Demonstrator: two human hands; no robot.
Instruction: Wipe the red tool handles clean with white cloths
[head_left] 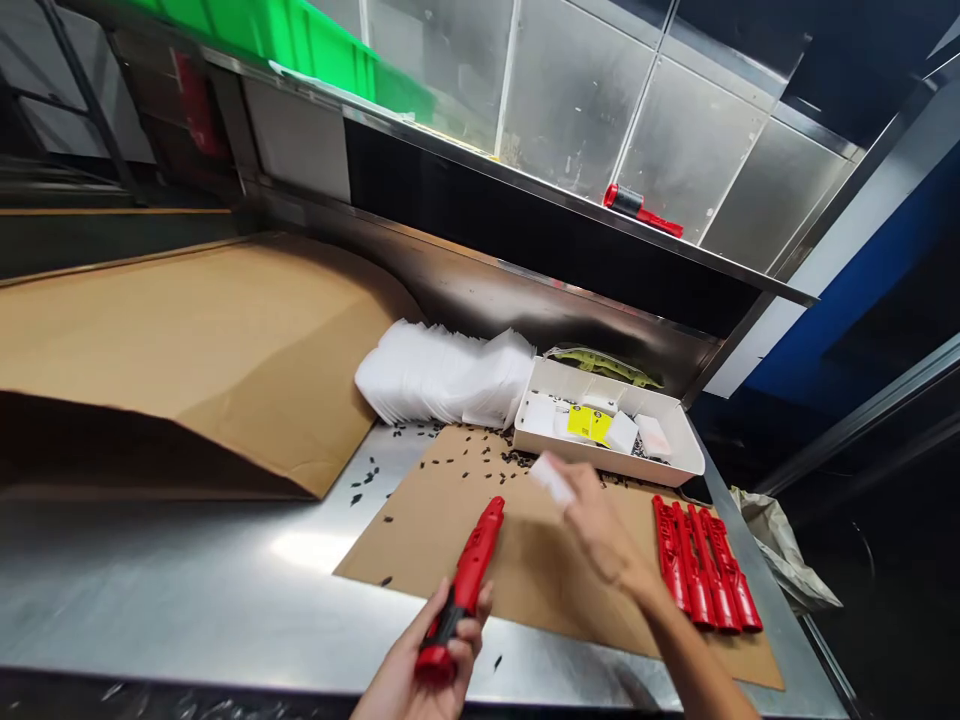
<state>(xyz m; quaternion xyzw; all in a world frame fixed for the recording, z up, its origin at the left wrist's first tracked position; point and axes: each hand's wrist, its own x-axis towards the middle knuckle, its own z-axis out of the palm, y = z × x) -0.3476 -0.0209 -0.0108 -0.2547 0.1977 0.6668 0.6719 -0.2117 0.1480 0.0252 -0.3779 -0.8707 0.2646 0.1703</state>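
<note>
Nearest to us, our left hand [420, 665] is clenched around a red plastic pen-shaped tool with a black grip band [465, 590], tip pointing up and away over the flat brown cardboard sheet [450, 530] on the steel worktable [187, 580]. Our right hand [600, 535] reaches forward, fingers pinching a small white piece [551, 478]; it is motion-blurred, so probably a slip or label, we cannot tell. Step in hand: fetching that white piece from near the tray while the tool waits. Next move calls for bringing piece and tool together, lined up carefully. To the right, a row of red plastic tool bodies [706, 570] lies on the cardboard. Small black bits [480, 465] are scattered across it. Beyond, a white rectangular plastic tray [675, 462] holds white and yellow slips. Left of it, a stack of white sheets [442, 375]. Farther, one red and black tool [641, 210] rests on the metal shelf [525, 185], a green plastic bin [300, 35] above.
</note>
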